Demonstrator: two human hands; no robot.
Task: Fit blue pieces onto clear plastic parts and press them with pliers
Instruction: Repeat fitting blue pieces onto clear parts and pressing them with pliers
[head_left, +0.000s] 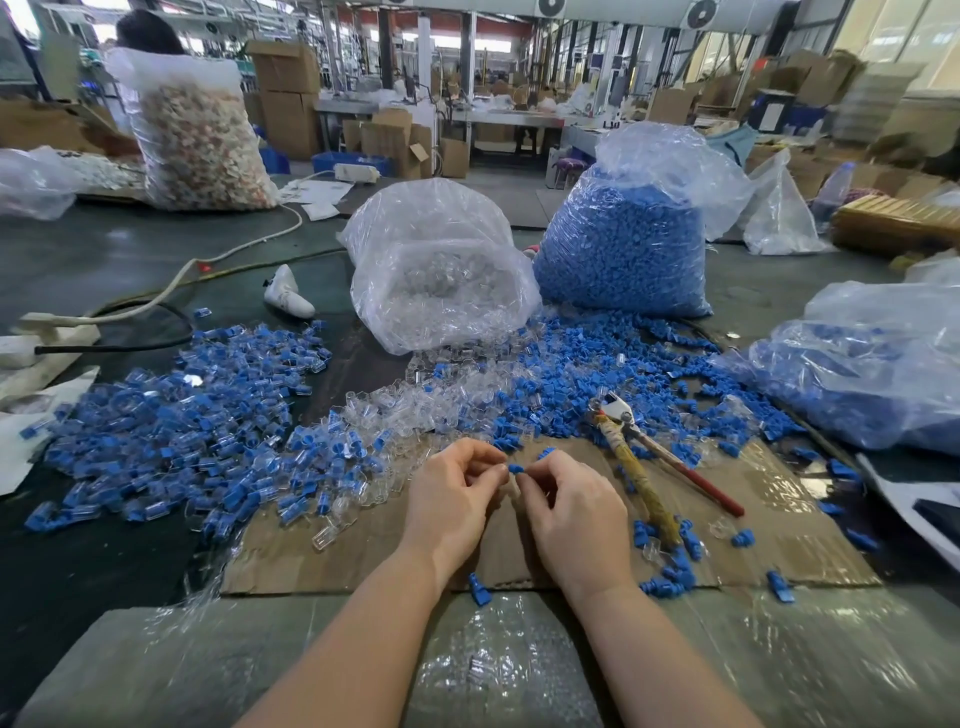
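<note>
My left hand and right hand meet over the cardboard sheet at the near middle of the counter. The fingers of both are curled in toward each other, and between their tips sits one small blue piece, pinched at the meeting point. Whether a clear part is already under it I cannot tell; my fingers hide that spot.

Judgement: the step in hand is the fitting, before any pressing. To do it well I should hold the blue piece square to the clear part's mouth, seat it fully by fingertip pressure, and check that it sits straight before taking up the tool. A crooked fit would likely jam or crack under the squeeze.

The pliers lie untouched just right of my right hand, handles toward me, within easy reach.

Farther out, loose clear parts lie scattered beyond my hands, with loose blue pieces to their right. A heap of assembled pieces spreads to the left. At the far middle stand a bag of clear parts and, right of it, a bag of blue pieces.
</note>
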